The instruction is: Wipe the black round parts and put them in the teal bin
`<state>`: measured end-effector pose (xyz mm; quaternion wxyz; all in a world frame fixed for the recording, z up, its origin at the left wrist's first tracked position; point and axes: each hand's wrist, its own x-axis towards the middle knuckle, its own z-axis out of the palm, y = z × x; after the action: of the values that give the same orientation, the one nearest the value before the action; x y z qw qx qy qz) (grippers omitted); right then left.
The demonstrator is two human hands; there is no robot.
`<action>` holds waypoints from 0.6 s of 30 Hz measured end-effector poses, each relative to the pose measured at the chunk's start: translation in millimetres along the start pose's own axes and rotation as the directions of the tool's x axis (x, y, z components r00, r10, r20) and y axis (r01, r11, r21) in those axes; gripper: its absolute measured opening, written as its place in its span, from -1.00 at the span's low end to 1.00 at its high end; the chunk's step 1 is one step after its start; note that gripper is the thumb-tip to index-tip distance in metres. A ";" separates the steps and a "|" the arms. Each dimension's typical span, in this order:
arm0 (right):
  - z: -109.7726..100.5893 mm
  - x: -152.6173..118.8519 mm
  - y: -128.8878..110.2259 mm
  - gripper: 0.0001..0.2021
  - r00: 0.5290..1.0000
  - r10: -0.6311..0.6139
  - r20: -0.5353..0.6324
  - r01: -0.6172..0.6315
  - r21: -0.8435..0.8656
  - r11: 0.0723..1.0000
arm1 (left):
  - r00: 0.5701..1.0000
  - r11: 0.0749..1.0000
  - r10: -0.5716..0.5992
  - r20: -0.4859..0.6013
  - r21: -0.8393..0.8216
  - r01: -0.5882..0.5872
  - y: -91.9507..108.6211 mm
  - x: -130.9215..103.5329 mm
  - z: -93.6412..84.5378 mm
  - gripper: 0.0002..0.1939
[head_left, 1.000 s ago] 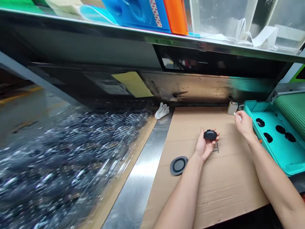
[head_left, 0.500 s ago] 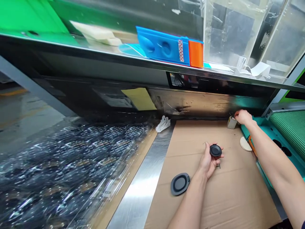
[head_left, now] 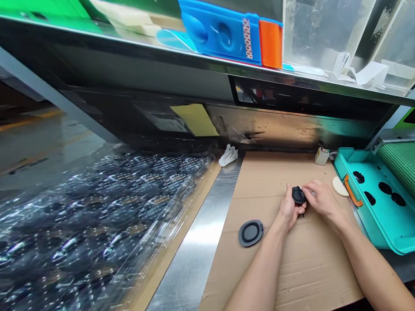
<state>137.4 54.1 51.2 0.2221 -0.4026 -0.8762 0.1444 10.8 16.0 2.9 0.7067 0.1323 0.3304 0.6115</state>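
My left hand (head_left: 290, 206) is closed around a small black round part with a raised rim (head_left: 298, 195), its face turned up. My right hand (head_left: 319, 198) pinches at the upper right edge of that part; a tiny pale bit shows at its fingertips, too small to name. To the left on the cardboard lies a larger dark grey oval ring-like part (head_left: 250, 233) with a small clip on its side. Behind my right hand stands a small pale bottle (head_left: 322, 155) with a metal top.
A teal tray (head_left: 372, 224) with an orange handle and several black discs inside stands at the right, by a cream round pad (head_left: 339, 186). Crumpled white cloth (head_left: 228, 155) lies at the back. Plastic-covered dark trays (head_left: 106, 224) fill the left. A metal shelf edge (head_left: 207, 60) runs overhead.
My right hand has left the bottle's top and come down to the black round part in my left hand. The view has shifted, showing more of the teal tray.
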 end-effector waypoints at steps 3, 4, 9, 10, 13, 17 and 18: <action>8.2 -0.5 1.3 -0.78 1.000 0.024 -0.001 -0.024 -0.066 0.998 | 0.999 0.992 0.021 -0.028 0.124 -0.017 -3.1 -0.4 1.4 -0.30; 9.0 0.7 2.4 -0.79 0.999 0.033 -0.005 -0.034 -0.091 0.995 | 0.999 0.984 0.027 -0.039 0.176 -0.020 -3.6 -0.9 1.9 -0.29; 3.7 -2.0 7.0 -0.81 0.999 0.033 0.032 -0.029 -0.120 0.992 | 0.983 0.752 0.171 -0.075 0.654 -0.081 -1.7 -5.8 0.4 -0.28; 1.5 -4.6 8.3 -0.82 0.998 0.022 0.058 -0.016 -0.106 0.994 | 0.977 0.663 0.208 -0.043 0.740 -0.109 -0.6 -7.1 -0.1 -0.28; -4.0 -12.5 12.6 -0.79 0.992 -0.019 0.128 0.026 -0.051 0.998 | 0.972 0.504 0.227 0.064 0.846 -0.173 2.1 -10.9 0.0 -0.27; -2.8 -16.2 16.3 -0.80 0.995 -0.060 0.082 0.061 -0.011 0.998 | 0.972 0.479 0.221 0.078 0.859 -0.178 1.6 -13.6 1.7 -0.28; -1.5 -15.8 16.7 -0.80 0.996 -0.065 0.066 0.066 -0.011 0.998 | 0.969 0.474 0.233 0.078 0.861 -0.184 0.8 -13.6 1.6 -0.29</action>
<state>157.9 52.7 40.9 0.1953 -0.3702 -0.8967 0.1442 10.8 3.6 8.7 0.4582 0.4907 0.5896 0.4490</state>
